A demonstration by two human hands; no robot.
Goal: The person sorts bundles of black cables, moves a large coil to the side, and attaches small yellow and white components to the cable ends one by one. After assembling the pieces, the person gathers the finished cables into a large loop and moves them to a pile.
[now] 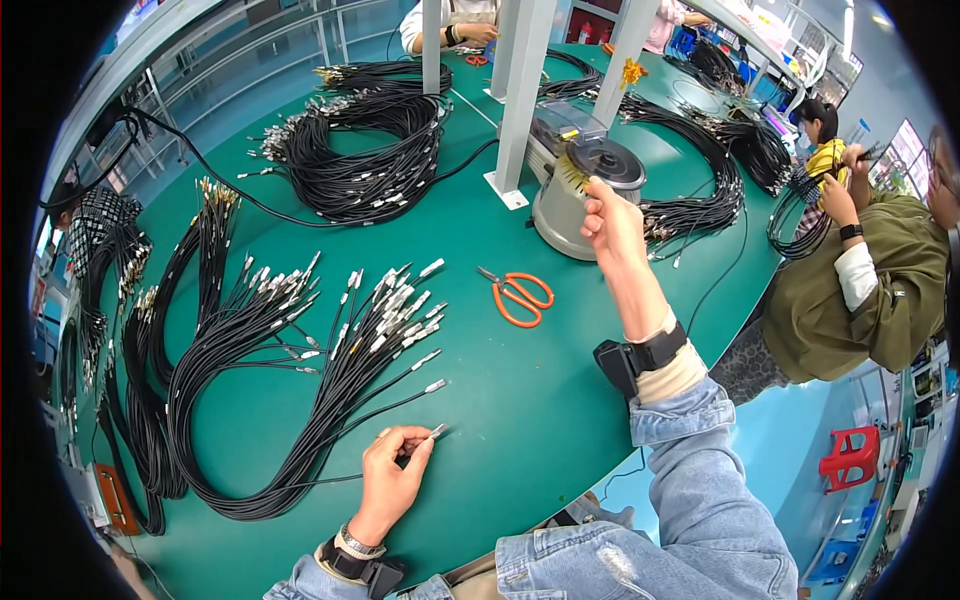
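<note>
My left hand (393,477) is closed in a pinch on a thin black cable (345,479), just behind its pale metallic tip (437,431). That cable runs left into a large curved bundle of black cables (270,470) with white-labelled ends fanned out on the table. My right hand (615,228) is raised at the grey round machine (556,218) with a black bowl-shaped top (607,163). Its thumb and fingertips are pinched at the lower end of a yellow, comb-like strip (574,172); the exact kind is unclear.
Orange-handled scissors (522,298) lie on the green table (510,390). A coiled cable bundle (360,185) sits farther back, beside a grey metal post (514,110). More cables (715,190) lie at right. A person in an olive jacket (860,280) works there. A red stool (850,458) stands beyond.
</note>
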